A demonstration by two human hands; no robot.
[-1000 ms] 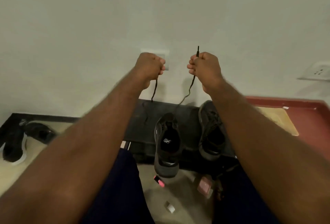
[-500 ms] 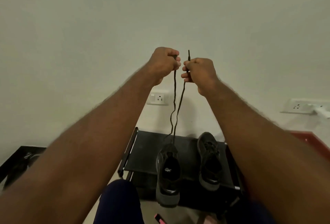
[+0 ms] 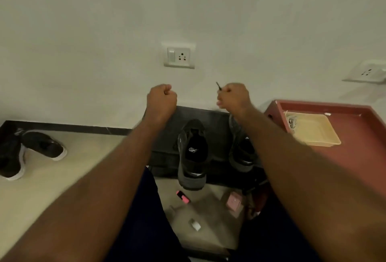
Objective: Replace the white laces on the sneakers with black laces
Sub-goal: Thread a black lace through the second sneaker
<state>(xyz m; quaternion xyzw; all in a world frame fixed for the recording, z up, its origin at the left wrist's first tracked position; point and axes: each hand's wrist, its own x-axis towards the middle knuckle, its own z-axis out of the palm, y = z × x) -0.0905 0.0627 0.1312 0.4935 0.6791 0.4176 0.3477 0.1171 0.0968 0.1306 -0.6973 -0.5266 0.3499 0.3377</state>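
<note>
Black lace — only its tip shows, poking from the right hand, clenched round it. Left hand is a tight fist — whether it holds anything, I cannot tell. Both hang above the dark sneakers on the black stand.

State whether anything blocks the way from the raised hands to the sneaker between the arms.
Nothing visible: only the black stand shows between the left hand, the right hand gripping the black lace, and the sneaker.
</note>
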